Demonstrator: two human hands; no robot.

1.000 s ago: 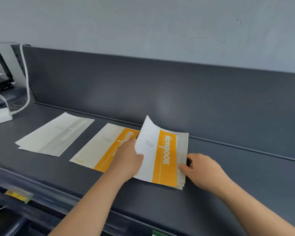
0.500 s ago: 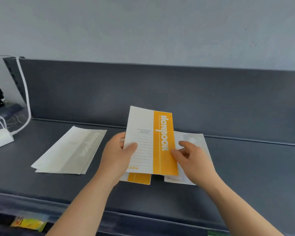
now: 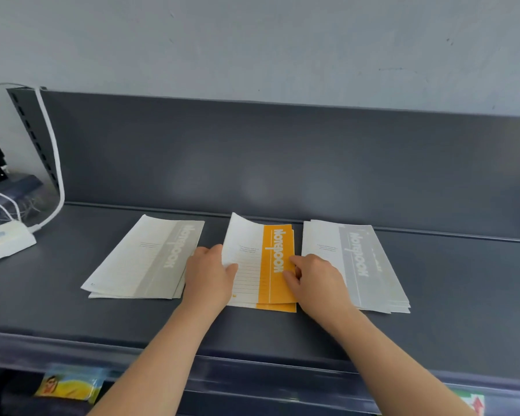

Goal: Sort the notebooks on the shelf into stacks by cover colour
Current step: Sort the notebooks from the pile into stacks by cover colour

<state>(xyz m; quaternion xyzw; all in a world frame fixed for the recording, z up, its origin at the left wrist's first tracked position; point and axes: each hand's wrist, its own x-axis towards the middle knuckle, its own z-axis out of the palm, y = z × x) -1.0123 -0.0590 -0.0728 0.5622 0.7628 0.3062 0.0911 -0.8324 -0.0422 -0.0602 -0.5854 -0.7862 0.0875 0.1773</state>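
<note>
Three piles of notebooks lie side by side on the dark grey shelf [image 3: 448, 310]. On the left is a grey-striped stack [image 3: 144, 259]. In the middle an orange-striped notebook [image 3: 264, 259] lies on top of another orange one, whose lower edge shows beneath it. On the right sits a second grey-striped stack [image 3: 354, 265]. My left hand [image 3: 209, 276] grips the left edge of the top orange notebook, thumb on the cover. My right hand [image 3: 315, 279] holds its right edge with curled fingers.
The shelf's grey back panel [image 3: 282, 163] rises just behind the piles. A white power strip [image 3: 6, 243] with white cables lies at the far left. A coloured packet [image 3: 69, 385] shows on the lower level, below the shelf's front lip.
The orange notebook went from the right pile, lifted in both hands, down onto the middle orange one. The right pile now shows a grey cover.
</note>
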